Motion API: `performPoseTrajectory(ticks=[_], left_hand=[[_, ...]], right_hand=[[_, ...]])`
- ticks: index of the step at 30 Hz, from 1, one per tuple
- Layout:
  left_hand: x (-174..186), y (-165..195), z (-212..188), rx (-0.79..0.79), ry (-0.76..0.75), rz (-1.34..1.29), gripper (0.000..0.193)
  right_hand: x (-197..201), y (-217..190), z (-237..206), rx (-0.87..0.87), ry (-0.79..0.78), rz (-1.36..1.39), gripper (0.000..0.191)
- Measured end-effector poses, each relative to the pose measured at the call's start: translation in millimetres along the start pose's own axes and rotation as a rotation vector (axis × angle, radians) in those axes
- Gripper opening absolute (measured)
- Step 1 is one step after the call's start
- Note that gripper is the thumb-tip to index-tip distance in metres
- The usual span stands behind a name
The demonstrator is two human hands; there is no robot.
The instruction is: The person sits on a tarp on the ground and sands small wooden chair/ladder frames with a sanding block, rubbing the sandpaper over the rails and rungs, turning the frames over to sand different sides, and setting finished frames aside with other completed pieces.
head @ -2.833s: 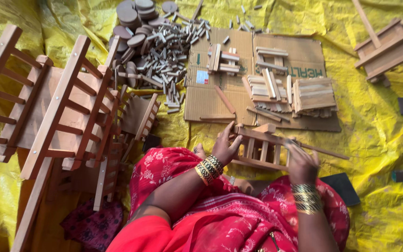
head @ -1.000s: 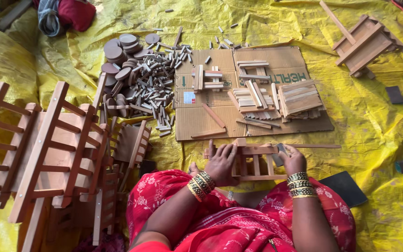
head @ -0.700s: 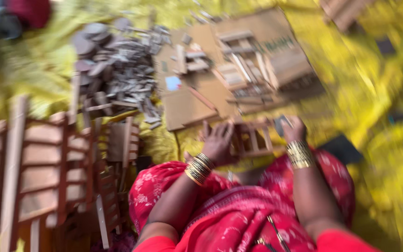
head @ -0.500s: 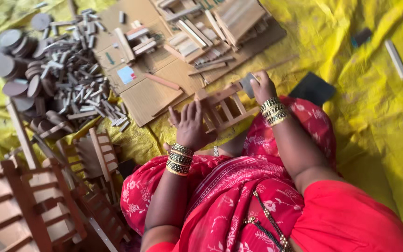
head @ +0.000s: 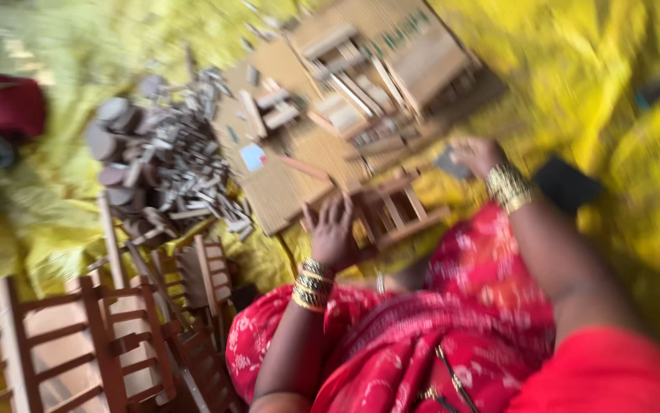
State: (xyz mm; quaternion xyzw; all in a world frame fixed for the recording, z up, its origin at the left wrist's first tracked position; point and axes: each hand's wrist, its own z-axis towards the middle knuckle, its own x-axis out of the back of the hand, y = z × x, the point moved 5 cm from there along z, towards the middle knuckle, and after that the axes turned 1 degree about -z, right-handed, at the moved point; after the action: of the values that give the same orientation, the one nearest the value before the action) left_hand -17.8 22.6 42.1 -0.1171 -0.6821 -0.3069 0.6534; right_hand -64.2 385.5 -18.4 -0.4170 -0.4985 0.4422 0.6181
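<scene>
Fingers (head: pixel 328 218) of my left hand (head: pixel 331 235) are spread and lie flat against the near-left end of the small wooden frame (head: pixel 393 216), which rests over my lap on the red patterned cloth (head: pixel 452 321). At the frame's far-right corner my right hand (head: pixel 477 155) curls around a small dark grey block (head: pixel 449 163); the blur is too strong for me to tell how tightly those fingers close on it. Gold bangles (head: pixel 312 284) sit on my left wrist, just this side of the frame. Just beyond the frame lies a flat sheet of cardboard (head: pixel 284 172) on the yellow tarp (head: pixel 598 69), carrying loose wooden slats and half-built pieces (head: pixel 368 73). Left of the frame, past the cardboard's edge, is a heap of grey wooden discs and pegs (head: pixel 158 168). Nearer me and left of the frame stand red-brown wooden chair frames (head: pixel 93 344). Right of the frame, a dark flat pad (head: pixel 567 183) lies on the tarp beside my forearm.
</scene>
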Motion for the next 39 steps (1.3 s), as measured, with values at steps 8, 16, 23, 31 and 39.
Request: performPoseTrajectory(ticks=[8, 16, 23, 31, 39], left_hand=[[2, -19, 27, -0.017, 0.012, 0.048, 0.139], [-1, -27, 41, -0.002, -0.016, -0.006, 0.144], [5, -33, 52, 0.013, -0.072, -0.006, 0.147], [11, -39, 67, 0.014, -0.085, 0.0, 0.146], [5, -53, 86, 0.068, -0.206, 0.009, 0.146]], right_hand=[[67, 6, 7, -0.435, 0.401, -0.313, 0.022], [-32, -10, 18, 0.002, -0.05, -0.27, 0.025], [25, 3, 9, -0.445, 0.115, -0.284, 0.032], [24, -34, 24, 0.14, 0.339, -0.706, 0.022], [-37, -25, 21, -0.379, -0.085, -0.246, 0.028]])
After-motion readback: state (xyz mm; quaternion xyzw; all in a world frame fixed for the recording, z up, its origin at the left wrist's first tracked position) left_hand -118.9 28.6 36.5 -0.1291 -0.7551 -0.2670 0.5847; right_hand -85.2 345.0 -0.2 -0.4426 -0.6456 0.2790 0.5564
